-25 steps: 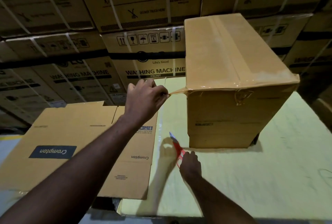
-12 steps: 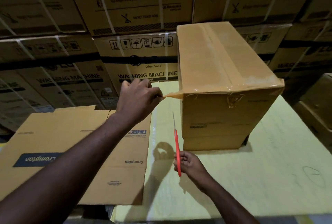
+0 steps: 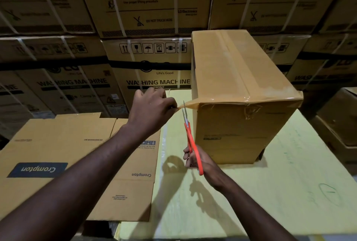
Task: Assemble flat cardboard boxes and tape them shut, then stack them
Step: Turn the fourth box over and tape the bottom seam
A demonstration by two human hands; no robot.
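An assembled brown cardboard box [image 3: 239,90] stands upright on the yellow-green table [image 3: 270,192], its top seam and near edge covered with clear tape. A strip of tape [image 3: 188,104] stretches left from the box's near top corner. My left hand [image 3: 152,109] pinches the far end of that strip and holds it taut. My right hand [image 3: 199,160] grips the orange-handled scissors [image 3: 190,138], whose blades point up and meet the taut strip just left of the box corner. Flat Crompton boxes [image 3: 67,159] lie to the left.
A wall of strapped washing machine cartons [image 3: 150,51] rises close behind the table. Another brown carton [image 3: 340,124] sits low at the right, beyond the table's edge. The table's near edge runs along the bottom of the view.
My right hand has lifted the scissors off the table and raised them until the blades reach the tape strip. My left hand keeps the strip pulled taut.
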